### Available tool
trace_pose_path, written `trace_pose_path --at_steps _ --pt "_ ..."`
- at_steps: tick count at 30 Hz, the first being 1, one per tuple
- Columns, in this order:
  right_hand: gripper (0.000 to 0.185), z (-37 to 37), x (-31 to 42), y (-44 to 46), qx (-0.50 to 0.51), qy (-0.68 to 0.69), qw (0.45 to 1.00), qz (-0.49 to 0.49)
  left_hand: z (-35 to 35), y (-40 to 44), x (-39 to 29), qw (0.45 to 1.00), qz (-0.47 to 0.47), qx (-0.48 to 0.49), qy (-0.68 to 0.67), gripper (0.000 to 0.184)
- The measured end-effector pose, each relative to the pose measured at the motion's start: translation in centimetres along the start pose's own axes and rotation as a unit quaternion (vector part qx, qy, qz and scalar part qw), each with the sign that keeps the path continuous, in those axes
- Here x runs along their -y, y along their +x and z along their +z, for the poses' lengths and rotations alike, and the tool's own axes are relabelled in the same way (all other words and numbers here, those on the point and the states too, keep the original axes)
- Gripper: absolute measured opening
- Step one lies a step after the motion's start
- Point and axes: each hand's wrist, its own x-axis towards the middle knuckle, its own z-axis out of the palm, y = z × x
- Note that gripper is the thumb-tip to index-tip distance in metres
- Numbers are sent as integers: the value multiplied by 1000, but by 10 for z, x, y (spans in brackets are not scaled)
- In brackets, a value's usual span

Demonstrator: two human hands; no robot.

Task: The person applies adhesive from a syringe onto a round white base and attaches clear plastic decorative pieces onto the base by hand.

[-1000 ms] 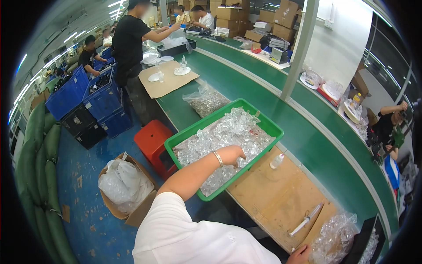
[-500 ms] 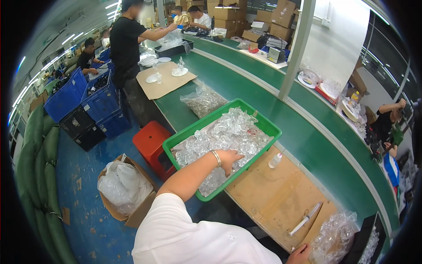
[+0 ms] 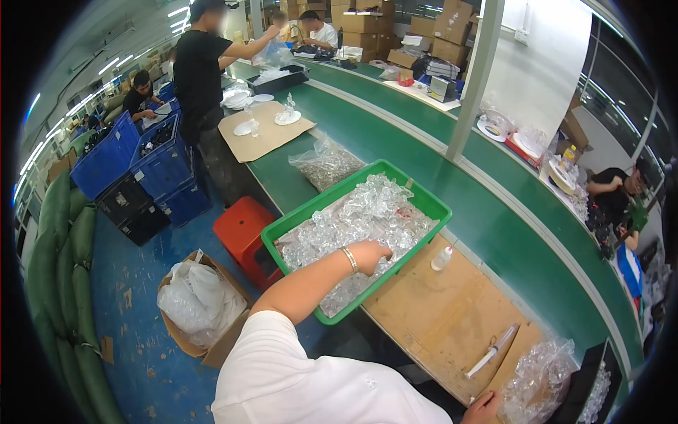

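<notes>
My left hand (image 3: 370,256), a bracelet at its wrist, is over the green tray (image 3: 342,316), its fingers curled down among the clear plastic pieces (image 3: 367,212) heaped there. Whatever those fingers pinch is hidden beneath them. At the bottom edge, my right hand (image 3: 482,410) is beside a pile of clear plastic parts (image 3: 537,374) on the wooden board (image 3: 431,304); most of its fingers are out of sight. A white syringe-like tool (image 3: 491,351) lies on the board, and a small squeeze bottle (image 3: 442,258) stands near the tray.
Behind the tray lies a bag of small parts (image 3: 326,166) on the green bench (image 3: 402,138). A red stool (image 3: 244,230) and a carton with white bags (image 3: 201,304) stand to the left. A person in black (image 3: 201,78) stands at the bench farther back.
My left hand has shifted slightly right and its fingers have curled in from a more spread pose. My right hand stays put. The person in black has raised a clear bag.
</notes>
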Motion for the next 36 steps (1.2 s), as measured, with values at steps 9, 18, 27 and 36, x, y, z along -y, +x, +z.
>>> trace_pose_path --at_steps 9,18,27,36 --pt "31 2 -1 1 15 15 1000 18 2 0 -4 995 14 -86 46 52" --pt "33 -2 3 0 -2 -2 1000 -20 3 5 2 995 11 -99 1 52" --pt "34 11 -13 0 -28 -3 999 -41 -3 1 21 993 50 -90 -50 44" --pt "31 -1 -2 2 45 -17 999 19 2 9 24 992 32 -117 -31 37"
